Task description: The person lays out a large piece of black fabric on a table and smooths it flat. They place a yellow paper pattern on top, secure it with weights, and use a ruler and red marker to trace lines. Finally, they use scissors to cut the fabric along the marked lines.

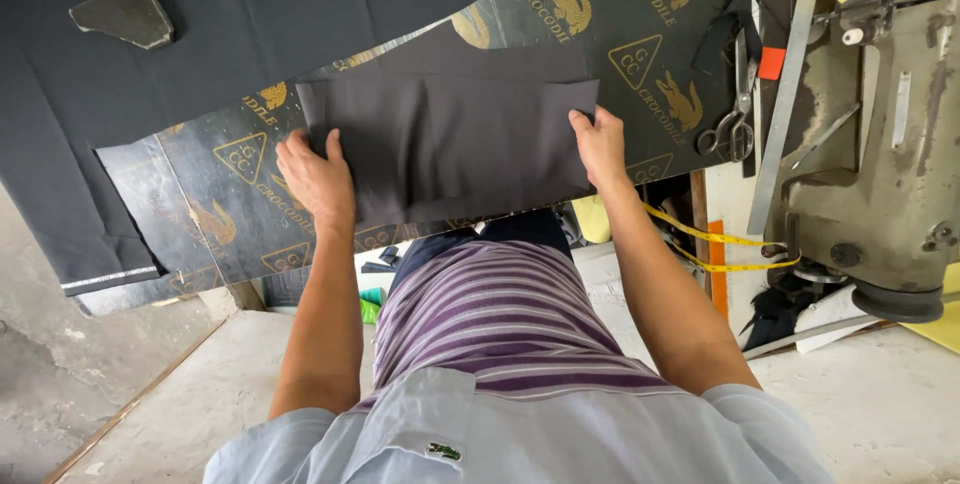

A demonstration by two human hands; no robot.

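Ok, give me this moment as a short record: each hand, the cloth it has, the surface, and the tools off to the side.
left hand: flat on the left end of the folded dark cloth
right hand: grips the right edge of that cloth
surface: dark printed board with gold marks, black fabric spread above it
tools: scissors, metal ruler, yellow tape measure
machine: worn sewing machine at right

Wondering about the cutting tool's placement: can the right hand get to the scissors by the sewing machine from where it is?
Probably yes. The right hand rests on the grey cloth piece, and the scissors lie close beside it on the dark board, nothing between.
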